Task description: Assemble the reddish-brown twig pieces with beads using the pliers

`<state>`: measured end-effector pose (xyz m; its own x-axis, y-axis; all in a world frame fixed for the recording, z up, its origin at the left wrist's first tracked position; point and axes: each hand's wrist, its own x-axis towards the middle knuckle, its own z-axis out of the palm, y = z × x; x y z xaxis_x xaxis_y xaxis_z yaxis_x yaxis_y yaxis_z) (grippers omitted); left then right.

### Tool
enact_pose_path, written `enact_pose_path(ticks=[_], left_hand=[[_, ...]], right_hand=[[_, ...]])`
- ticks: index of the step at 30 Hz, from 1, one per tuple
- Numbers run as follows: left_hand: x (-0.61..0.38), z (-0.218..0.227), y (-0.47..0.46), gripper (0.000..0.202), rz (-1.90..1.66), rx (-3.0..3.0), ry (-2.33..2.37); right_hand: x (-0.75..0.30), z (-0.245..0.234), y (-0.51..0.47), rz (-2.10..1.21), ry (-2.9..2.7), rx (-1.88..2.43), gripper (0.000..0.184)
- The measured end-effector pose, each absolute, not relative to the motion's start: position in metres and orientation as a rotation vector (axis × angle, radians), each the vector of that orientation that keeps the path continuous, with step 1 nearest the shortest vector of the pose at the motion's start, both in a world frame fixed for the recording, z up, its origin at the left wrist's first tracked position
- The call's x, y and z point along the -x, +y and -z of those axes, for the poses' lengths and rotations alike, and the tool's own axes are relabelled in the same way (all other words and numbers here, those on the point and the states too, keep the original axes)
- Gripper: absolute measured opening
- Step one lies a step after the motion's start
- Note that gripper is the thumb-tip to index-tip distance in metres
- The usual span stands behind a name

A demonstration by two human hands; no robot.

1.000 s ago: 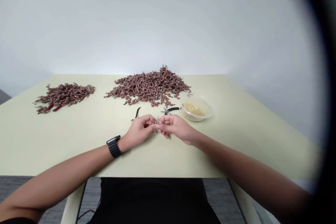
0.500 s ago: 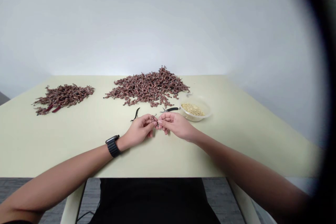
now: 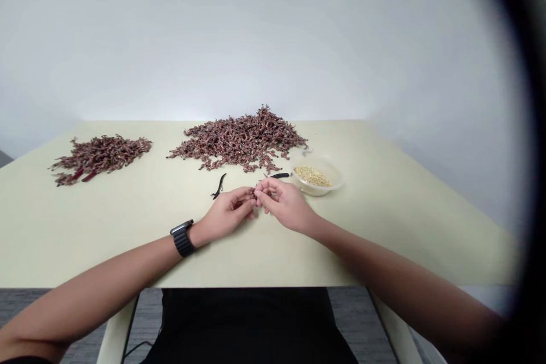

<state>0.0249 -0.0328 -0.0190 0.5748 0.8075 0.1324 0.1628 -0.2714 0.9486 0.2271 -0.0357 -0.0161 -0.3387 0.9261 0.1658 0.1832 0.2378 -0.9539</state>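
Pinching a tiny reddish piece (image 3: 254, 195), the closed left hand (image 3: 226, 213) and right hand (image 3: 285, 203) meet at frame center; item judged light, brittle, best held at its ends.

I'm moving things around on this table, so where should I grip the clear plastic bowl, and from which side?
Probably by the rim on its right side, coming in from the right. The clear plastic bowl has a round, open rim that's easy to pinch. The right hand and black-handled pliers lie to its left, and the reddish-brown pile sits behind it. Keep it level, since the pale grains lie uncovered.
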Motion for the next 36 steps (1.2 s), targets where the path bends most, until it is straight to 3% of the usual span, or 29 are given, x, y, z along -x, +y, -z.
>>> enact_pose_path(ticks=[11, 21, 36], left_hand=[[-0.023, 0.02, -0.031, 0.032, -0.791, -1.806, 0.795], [-0.023, 0.021, -0.032, 0.03, -0.779, -1.845, 0.859], [-0.022, 0.018, -0.033, 0.03, -0.771, -1.855, 0.861]], right_hand=[[-0.228, 0.018, -0.036, -1.196, -1.729, 1.007, 0.012], [-0.234, 0.009, -0.035, -0.889, -1.916, 1.106, 0.01], [-0.234, 0.007, -0.035, -0.852, -1.993, 1.075, 0.011]])
